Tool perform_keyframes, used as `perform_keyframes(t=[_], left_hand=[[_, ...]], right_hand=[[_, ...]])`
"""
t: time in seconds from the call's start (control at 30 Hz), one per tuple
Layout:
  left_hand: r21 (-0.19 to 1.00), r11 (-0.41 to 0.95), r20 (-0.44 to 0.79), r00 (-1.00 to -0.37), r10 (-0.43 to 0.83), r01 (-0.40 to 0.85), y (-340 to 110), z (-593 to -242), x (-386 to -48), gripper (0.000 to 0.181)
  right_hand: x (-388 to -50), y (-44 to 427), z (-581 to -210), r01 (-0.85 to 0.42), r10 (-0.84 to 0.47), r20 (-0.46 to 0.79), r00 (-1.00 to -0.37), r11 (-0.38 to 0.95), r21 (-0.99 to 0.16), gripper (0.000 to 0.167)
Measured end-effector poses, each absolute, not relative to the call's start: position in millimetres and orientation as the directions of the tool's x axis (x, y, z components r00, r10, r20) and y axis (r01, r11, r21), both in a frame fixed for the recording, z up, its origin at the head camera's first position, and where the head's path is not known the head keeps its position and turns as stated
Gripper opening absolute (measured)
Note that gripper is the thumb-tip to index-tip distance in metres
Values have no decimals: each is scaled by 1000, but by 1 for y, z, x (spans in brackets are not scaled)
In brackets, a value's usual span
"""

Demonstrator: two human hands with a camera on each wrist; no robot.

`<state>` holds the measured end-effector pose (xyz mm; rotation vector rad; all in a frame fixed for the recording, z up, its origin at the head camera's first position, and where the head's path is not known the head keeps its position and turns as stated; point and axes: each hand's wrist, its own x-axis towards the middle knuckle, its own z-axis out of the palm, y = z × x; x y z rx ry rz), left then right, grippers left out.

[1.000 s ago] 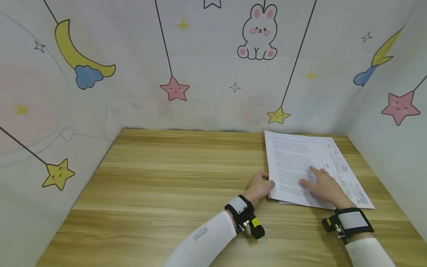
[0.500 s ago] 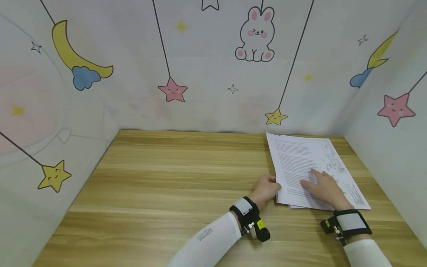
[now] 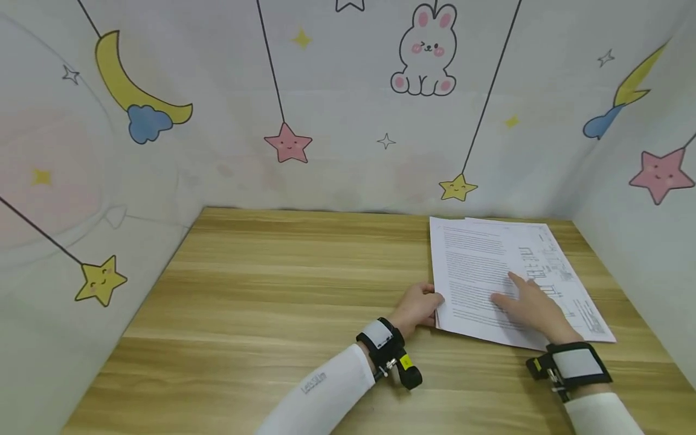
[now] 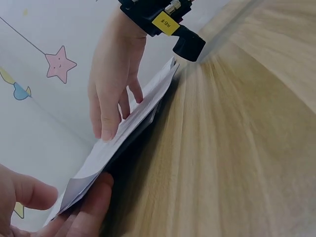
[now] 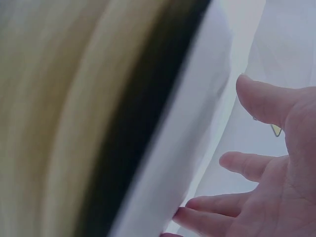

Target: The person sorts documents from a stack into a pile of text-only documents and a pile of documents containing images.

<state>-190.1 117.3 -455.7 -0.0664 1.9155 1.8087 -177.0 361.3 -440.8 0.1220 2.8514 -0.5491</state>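
A printed text sheet (image 3: pixel 470 266) lies over a sheet with line diagrams (image 3: pixel 568 266) at the table's right side. My left hand (image 3: pixel 415 308) holds the text sheet's near left edge, thumb above and fingers underneath. From the left wrist view, the paper stack (image 4: pixel 123 133) is raised off the wood at that edge, with the left fingers (image 4: pixel 94 202) below it. My right hand (image 3: pixel 535 308) rests on the sheets with fingers extended. In the right wrist view, the right hand (image 5: pixel 266 182) has its fingers spread beside the paper (image 5: pixel 182 123). How many sheets there are is hidden.
The wood-grain table (image 3: pixel 272 290) extends to the left of the papers. A white backdrop (image 3: pixel 348 109) with cartoon drawings stands behind and on both sides. Each wrist carries a strapped camera, such as the left wrist camera (image 3: pixel 409 376).
My left hand has shifted the text sheet first right, then back left, and more of the diagram sheet shows beside it. My right hand stays in nearly the same spot. The head view shifts slightly.
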Motion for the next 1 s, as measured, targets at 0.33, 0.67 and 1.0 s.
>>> perform_keyframes(t=[0.33,0.67,1.0], left_hand=[[940,61,-334,-869,365,-336,128,-462,-195,32],[959,-16,-256,-885,389,-285,149,-466,-194,41],[961,-33,-252,-919,303,-274,127,-469,-199,47]], right_hand=[[-175,350,-436,110,25,-228,-973,923,-369,88],[-175,350,-439,93,24,-203,-979,937,-336,86],[-176,346,-433,68,-12,-193,-981,914,-399,90]])
